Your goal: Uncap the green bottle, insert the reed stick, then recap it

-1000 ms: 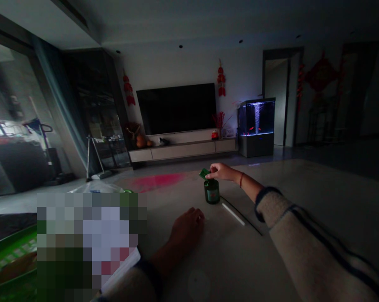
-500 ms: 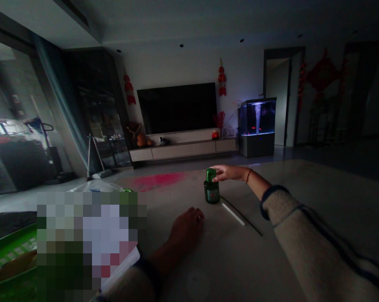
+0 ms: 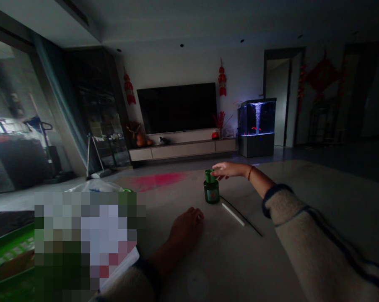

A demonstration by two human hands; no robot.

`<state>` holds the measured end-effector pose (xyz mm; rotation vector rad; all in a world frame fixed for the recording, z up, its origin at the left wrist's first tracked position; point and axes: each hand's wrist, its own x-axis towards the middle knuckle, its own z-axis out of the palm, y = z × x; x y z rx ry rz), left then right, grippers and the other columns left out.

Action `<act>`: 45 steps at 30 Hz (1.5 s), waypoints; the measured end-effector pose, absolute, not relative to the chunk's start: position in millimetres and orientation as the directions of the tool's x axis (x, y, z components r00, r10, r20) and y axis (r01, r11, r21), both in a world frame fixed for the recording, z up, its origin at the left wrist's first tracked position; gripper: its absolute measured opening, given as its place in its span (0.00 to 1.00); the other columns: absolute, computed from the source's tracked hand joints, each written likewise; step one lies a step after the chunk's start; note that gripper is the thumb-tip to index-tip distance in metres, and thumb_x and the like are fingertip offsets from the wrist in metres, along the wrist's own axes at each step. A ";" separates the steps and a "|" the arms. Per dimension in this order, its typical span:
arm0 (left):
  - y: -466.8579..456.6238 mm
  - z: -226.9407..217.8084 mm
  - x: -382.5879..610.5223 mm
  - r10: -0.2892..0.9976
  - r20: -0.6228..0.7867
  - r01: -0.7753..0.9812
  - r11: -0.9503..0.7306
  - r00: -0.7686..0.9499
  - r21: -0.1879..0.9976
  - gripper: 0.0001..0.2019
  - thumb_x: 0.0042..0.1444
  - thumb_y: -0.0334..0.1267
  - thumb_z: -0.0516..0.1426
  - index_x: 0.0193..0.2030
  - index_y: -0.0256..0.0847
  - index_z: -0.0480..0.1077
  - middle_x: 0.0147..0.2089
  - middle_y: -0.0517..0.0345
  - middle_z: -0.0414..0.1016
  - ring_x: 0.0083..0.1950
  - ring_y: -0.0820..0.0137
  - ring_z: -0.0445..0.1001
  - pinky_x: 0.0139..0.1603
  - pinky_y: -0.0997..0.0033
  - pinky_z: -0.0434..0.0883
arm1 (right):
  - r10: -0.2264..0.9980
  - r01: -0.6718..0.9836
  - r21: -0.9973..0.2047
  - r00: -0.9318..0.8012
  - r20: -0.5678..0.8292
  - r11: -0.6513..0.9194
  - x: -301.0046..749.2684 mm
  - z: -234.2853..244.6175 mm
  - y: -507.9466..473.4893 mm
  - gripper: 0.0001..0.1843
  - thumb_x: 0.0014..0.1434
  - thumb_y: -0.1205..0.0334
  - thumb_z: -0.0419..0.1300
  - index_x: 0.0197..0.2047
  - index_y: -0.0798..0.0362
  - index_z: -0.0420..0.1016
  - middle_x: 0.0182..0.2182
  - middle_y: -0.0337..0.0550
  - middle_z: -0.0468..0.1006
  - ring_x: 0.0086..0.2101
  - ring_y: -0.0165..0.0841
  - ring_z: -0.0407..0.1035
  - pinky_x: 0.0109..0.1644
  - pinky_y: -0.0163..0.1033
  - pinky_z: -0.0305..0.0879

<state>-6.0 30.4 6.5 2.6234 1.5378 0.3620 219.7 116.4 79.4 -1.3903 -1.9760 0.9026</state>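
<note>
A small dark green bottle (image 3: 211, 192) with a green cap stands upright on the pale table (image 3: 227, 260). My right hand (image 3: 229, 170) reaches out to it, fingertips touching the cap at the top. Whether the fingers grip the cap is hard to make out in the dim light. My left hand (image 3: 187, 225) rests palm down on the table nearer to me, fingers curled and holding nothing. A thin white stick (image 3: 233, 214) and a thin dark stick (image 3: 244, 218) lie on the table just right of the bottle.
A green tray (image 3: 7, 260) and a blurred-out patch sit at the near left. A clear plastic bag (image 3: 95, 186) lies behind them. A red glow (image 3: 158, 181) marks the table's far side. Beyond are a TV (image 3: 177, 108), a low cabinet and a lit fish tank (image 3: 256, 126).
A second ago my right hand held the green cap tilted above the bottle. The cap now sits on the bottle, with my fingers still on it. The left hand has not moved.
</note>
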 end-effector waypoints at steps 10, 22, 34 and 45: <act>30.2 7.4 -6.6 0.865 0.169 0.847 -0.498 0.472 0.187 0.10 0.54 0.34 0.45 0.37 0.41 0.65 0.40 0.55 0.69 0.37 0.71 0.69 0.36 0.73 0.62 | 0.959 0.518 -0.811 -0.214 0.185 0.272 216.1 83.7 118.4 0.26 0.53 0.51 0.56 0.52 0.56 0.59 0.38 0.49 0.74 0.29 0.27 0.69 0.26 0.28 0.63; 31.8 2.5 -7.2 0.853 0.216 0.839 -0.513 0.475 0.180 0.11 0.54 0.35 0.43 0.36 0.41 0.66 0.39 0.56 0.69 0.36 0.72 0.68 0.34 0.73 0.62 | 0.904 0.605 -0.685 -0.160 0.396 0.407 210.6 78.6 125.4 0.13 0.54 0.57 0.55 0.39 0.59 0.68 0.31 0.45 0.75 0.28 0.26 0.68 0.32 0.30 0.62; 32.4 2.5 -7.5 0.864 0.183 0.847 -0.499 0.470 0.182 0.10 0.54 0.35 0.44 0.37 0.42 0.65 0.39 0.56 0.69 0.36 0.72 0.69 0.35 0.73 0.62 | 0.823 0.749 -0.428 -0.269 0.500 0.505 204.9 80.2 119.1 0.16 0.48 0.59 0.59 0.40 0.58 0.71 0.35 0.46 0.74 0.33 0.29 0.67 0.35 0.32 0.62; 30.4 3.0 -6.5 0.862 0.186 0.843 -0.503 0.472 0.190 0.11 0.54 0.34 0.44 0.38 0.41 0.66 0.40 0.56 0.68 0.38 0.71 0.68 0.37 0.73 0.62 | 0.906 0.716 -0.575 -0.207 0.369 0.397 196.1 80.4 111.6 0.37 0.50 0.44 0.54 0.56 0.60 0.55 0.45 0.54 0.70 0.40 0.34 0.67 0.41 0.34 0.62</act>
